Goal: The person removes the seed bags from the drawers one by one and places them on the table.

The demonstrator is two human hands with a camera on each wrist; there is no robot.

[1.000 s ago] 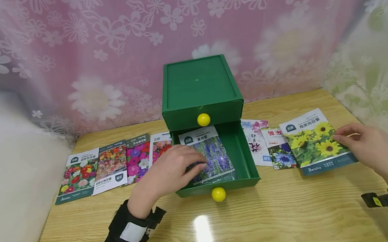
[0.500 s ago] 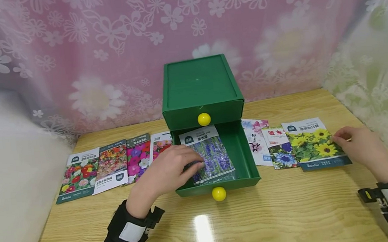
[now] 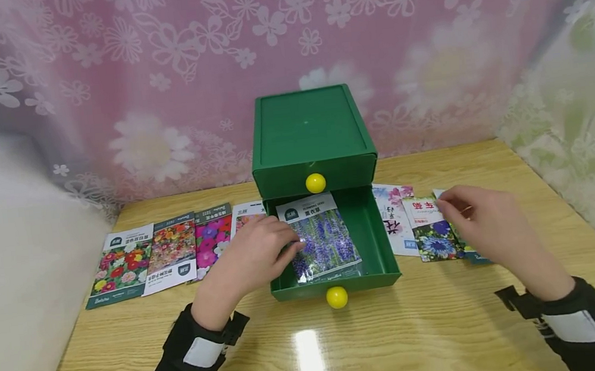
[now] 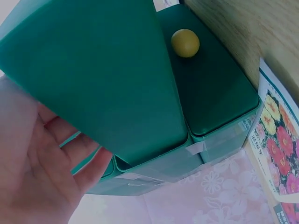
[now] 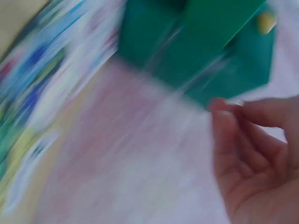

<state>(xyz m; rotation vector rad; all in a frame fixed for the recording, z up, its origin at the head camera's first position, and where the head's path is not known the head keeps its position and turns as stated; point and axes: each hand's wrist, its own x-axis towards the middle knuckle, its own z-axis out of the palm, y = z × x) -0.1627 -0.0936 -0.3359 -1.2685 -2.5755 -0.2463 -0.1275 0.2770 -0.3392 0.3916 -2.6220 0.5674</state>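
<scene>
A small green drawer cabinet (image 3: 308,125) stands at the back, its lower drawer (image 3: 371,235) pulled out. A lavender seed packet (image 3: 325,239) lies inside that drawer. My left hand (image 3: 247,256) is over the drawer's left side, fingers loosely bent near the packet's left edge; the left wrist view shows the fingers (image 4: 88,154) beside the drawer's wall, nothing seen in their grasp. My right hand (image 3: 490,226), fingertips close together with nothing visible between them, is above a sunflower packet (image 3: 479,258), mostly covering it. A blue cornflower packet (image 3: 436,242) lies just left of it.
Left of the cabinet lie several flower seed packets in a row, among them a zinnia-like one (image 3: 122,268) and a purple one (image 3: 211,241). A white-and-pink packet (image 3: 397,223) lies right of the drawer. Yellow knobs (image 3: 337,297) stick out in front. A floral curtain hangs behind.
My right hand has let go of the sunflower packet, now lying partly beneath the cornflower packet's side, and moved left over it. My left hand has shifted slightly left from the lavender packet.
</scene>
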